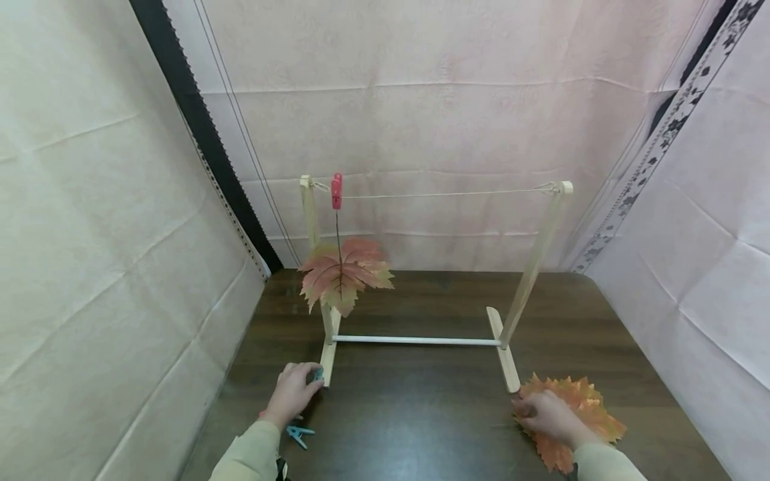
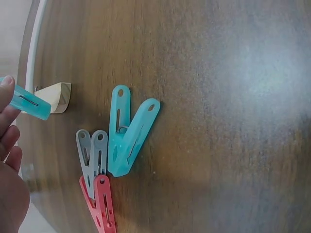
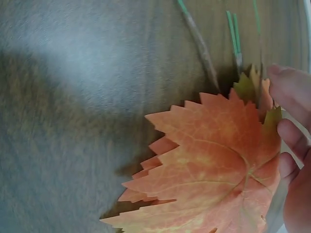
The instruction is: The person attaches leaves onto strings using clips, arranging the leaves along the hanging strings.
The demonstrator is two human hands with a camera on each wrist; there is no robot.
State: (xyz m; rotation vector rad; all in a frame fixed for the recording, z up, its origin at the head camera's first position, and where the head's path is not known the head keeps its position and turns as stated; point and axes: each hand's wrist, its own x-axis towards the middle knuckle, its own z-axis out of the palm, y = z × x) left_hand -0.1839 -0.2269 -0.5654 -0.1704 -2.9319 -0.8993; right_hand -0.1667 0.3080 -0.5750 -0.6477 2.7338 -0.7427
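Note:
In the head view my left hand (image 1: 293, 394) pinches a teal clothespin (image 2: 31, 103) near the rack's left foot. On the table below it lie another teal clothespin (image 2: 133, 133), a grey one (image 2: 92, 160) and a red one (image 2: 103, 204). My right hand (image 1: 550, 415) is at the orange artificial leaves (image 1: 589, 407), stacked at the front right. Its bent fingers touch the leaf edge near the stems (image 3: 201, 46); whether they grip a leaf is hidden. A red clothespin (image 1: 337, 192) holds a pinkish leaf (image 1: 345, 274) by its stem on the string (image 1: 445, 194).
A wooden rack with a left post (image 1: 309, 214), a right post (image 1: 535, 267) and a white crossbar (image 1: 415, 341) stands on the brown table (image 1: 409, 414). Pale cloth walls (image 1: 445, 133) enclose the table at the back and both sides.

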